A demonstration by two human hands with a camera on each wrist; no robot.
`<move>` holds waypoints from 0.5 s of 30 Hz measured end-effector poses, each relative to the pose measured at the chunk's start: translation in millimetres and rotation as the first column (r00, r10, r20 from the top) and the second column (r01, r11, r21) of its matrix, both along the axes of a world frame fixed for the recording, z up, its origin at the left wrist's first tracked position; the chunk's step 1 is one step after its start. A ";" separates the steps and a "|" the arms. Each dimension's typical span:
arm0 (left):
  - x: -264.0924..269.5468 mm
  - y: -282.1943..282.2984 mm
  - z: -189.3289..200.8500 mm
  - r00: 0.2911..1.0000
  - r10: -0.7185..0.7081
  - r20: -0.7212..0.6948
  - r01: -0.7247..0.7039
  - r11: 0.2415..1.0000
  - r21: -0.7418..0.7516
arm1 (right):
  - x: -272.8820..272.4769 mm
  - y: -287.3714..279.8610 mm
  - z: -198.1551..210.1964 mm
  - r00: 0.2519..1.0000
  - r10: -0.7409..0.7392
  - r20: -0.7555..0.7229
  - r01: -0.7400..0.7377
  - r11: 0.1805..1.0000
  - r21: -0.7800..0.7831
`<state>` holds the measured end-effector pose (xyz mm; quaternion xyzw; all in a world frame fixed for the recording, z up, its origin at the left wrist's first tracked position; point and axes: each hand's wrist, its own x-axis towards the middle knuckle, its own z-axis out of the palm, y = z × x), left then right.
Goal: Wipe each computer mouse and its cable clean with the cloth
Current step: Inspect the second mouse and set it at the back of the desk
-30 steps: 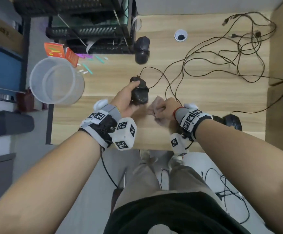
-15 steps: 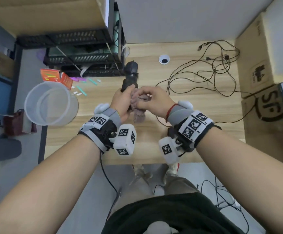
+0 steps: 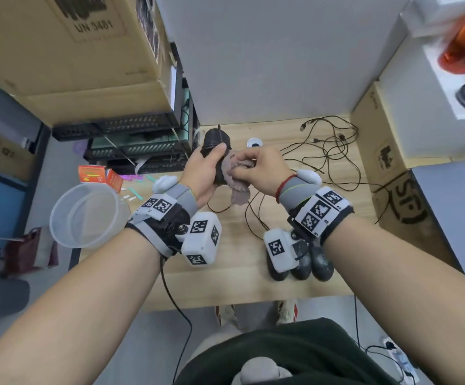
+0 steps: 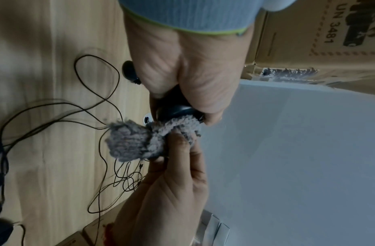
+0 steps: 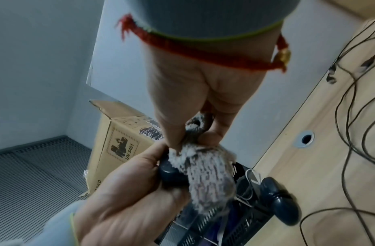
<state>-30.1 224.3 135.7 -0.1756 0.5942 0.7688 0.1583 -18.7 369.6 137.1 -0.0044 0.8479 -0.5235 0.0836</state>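
Mouse [image 3: 216,162] sits lifted above the table [image 3: 239,279], the left hand [image 3: 202,177] curled round its body; the right hand [image 3: 264,170] pinches the bunched cloth [image 3: 235,177] against its side; best rub firmly, turning the mouse, then run the cloth along its cable

Both forearms reach forward from the lower corners of the head view and meet near its upper middle. The left hand [image 3: 202,173] is curled, thumb on top, gripping a mouse [image 3: 220,165]. The right hand [image 3: 264,169], knuckles up, pinches a cloth [image 3: 236,180] between thumb and fingertips against it. Both wrists carry marker-tagged bands.
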 end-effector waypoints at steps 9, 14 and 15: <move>-9.6 11.6 16.8 0.999 -0.035 -0.032 0.036 0.999 0.010 | -11.9 13.3 17.6 0.997 0.045 -0.062 -0.044 0.999 0.023; -20.1 11.4 24.9 0.999 -0.001 -0.051 0.002 1.000 0.029 | -5.9 12.3 26.8 0.970 0.230 -0.072 -0.221 0.969 0.114; -21.0 10.8 26.9 0.999 -0.008 -0.042 0.009 1.000 0.013 | -7.7 18.0 29.1 0.964 0.265 -0.029 -0.258 0.954 0.155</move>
